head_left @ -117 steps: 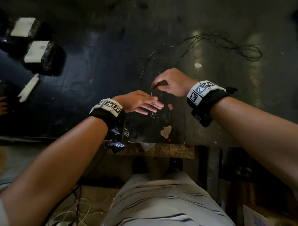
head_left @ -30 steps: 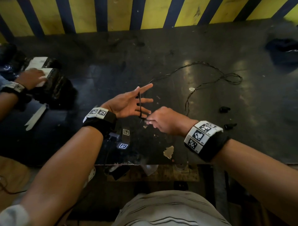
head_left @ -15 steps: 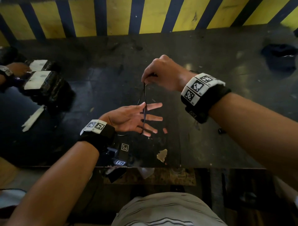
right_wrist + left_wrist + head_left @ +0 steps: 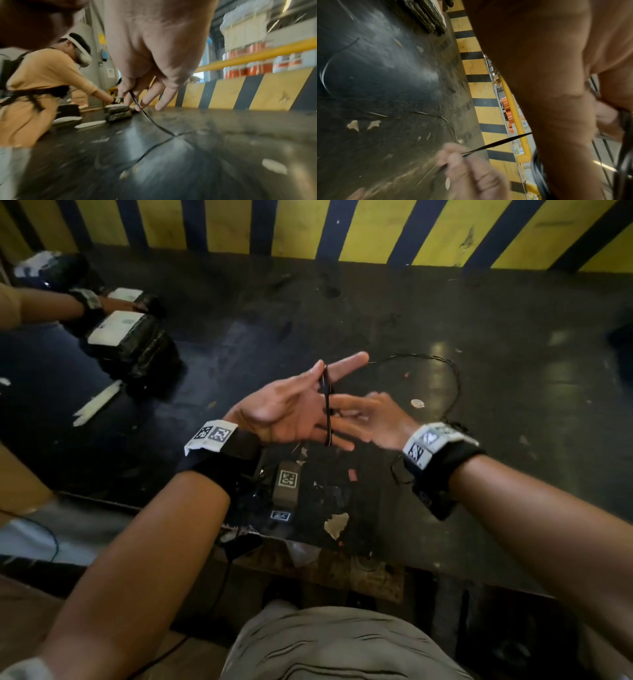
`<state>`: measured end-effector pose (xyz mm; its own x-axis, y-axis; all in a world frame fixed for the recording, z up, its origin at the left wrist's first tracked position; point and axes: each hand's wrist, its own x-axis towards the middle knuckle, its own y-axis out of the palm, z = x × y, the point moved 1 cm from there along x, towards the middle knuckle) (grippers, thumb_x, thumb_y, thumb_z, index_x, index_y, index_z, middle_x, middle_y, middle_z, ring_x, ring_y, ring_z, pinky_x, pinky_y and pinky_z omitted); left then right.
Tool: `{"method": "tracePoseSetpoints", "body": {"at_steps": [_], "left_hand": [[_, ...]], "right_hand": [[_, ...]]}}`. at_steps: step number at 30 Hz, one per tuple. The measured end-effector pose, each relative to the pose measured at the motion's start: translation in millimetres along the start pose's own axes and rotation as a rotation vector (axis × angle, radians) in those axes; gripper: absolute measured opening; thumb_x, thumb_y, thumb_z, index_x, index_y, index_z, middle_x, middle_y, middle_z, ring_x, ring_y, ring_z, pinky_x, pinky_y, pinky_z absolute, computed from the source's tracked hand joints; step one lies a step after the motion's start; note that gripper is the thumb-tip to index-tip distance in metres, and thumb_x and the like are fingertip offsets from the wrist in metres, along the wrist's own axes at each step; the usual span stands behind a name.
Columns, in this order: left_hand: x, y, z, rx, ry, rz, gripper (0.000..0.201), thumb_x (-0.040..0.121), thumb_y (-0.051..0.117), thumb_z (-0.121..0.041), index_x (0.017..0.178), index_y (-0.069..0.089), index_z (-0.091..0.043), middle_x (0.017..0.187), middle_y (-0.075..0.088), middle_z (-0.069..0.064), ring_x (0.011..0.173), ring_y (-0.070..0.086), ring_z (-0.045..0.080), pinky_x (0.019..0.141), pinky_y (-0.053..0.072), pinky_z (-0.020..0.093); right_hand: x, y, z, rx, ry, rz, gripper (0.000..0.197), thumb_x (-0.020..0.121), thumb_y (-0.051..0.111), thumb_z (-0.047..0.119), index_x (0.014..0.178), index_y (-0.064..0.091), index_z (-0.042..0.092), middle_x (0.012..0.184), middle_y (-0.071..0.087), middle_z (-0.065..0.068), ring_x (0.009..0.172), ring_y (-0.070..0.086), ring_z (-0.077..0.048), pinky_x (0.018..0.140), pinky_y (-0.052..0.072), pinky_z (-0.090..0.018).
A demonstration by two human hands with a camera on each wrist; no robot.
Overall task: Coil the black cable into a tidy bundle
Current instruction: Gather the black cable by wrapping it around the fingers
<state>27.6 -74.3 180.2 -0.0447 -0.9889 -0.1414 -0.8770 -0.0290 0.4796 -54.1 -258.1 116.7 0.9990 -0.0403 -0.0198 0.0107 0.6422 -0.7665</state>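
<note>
Left hand was palm-up, fingers spread straight, with loops of the thin black cable wound across them. Right hand sat just beside it, grip pinched on the cable strand. The loose remainder trailed in a curve over the dark scuffed table, near a small white scrap.

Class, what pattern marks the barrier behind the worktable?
Yellow and dark blue-black diagonal stripes on the barrier; clearest in the head view.

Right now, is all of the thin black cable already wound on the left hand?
No, a long part of the thin black cable lies loose on the dark table.
</note>
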Motion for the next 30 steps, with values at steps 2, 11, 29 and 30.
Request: {"method": "tracePoseSetpoints", "body": {"at_steps": [2,11,29,30], "left_hand": [[8,-3,-4,0.038,0.031,-0.06,0.057,0.1,0.02,-0.049,0.156,0.022,-0.039,0.157,0.033,0.028,0.135,0.036,0.06,0.109,0.035,0.065],[12,-56,-3,0.099,0.025,-0.317,0.053,0.105,0.017,-0.05,0.156,0.022,-0.042,0.154,0.041,0.024,0.133,0.041,0.059,0.104,0.043,0.061],[-43,-119,-6,0.107,-0.371,-0.179,0.051,0.1,0.036,-0.046,0.15,0.042,-0.037,0.158,0.035,0.019,0.13,0.049,0.053,0.107,0.04,0.063],[-47,-118,-6,0.1,-0.367,-0.151,0.05,0.101,0.035,-0.045,0.149,0.043,-0.037,0.157,0.036,0.019,0.131,0.048,0.053,0.108,0.039,0.064]], "right_hand": [[-15,29,0,0.058,-0.016,0.072,0.018,0.097,0.061,0.029,0.097,0.076,0.02,0.097,0.078,0.005,0.083,0.069,0.002,0.082,0.052,-0.024],[-35,54,25,0.159,-0.048,0.125,0.018,0.099,0.06,0.012,0.107,0.076,0.009,0.094,0.078,-0.001,0.084,0.073,-0.006,0.08,0.059,-0.023],[63,-49,135,-0.412,-0.045,-0.139,0.023,0.093,0.06,0.019,0.104,0.079,0.027,0.107,0.077,-0.001,0.094,0.072,-0.022,0.089,0.058,-0.039],[69,-51,137,-0.424,-0.04,-0.148,0.023,0.092,0.06,0.019,0.104,0.079,0.027,0.107,0.076,0.0,0.096,0.072,-0.022,0.09,0.057,-0.039]]}}
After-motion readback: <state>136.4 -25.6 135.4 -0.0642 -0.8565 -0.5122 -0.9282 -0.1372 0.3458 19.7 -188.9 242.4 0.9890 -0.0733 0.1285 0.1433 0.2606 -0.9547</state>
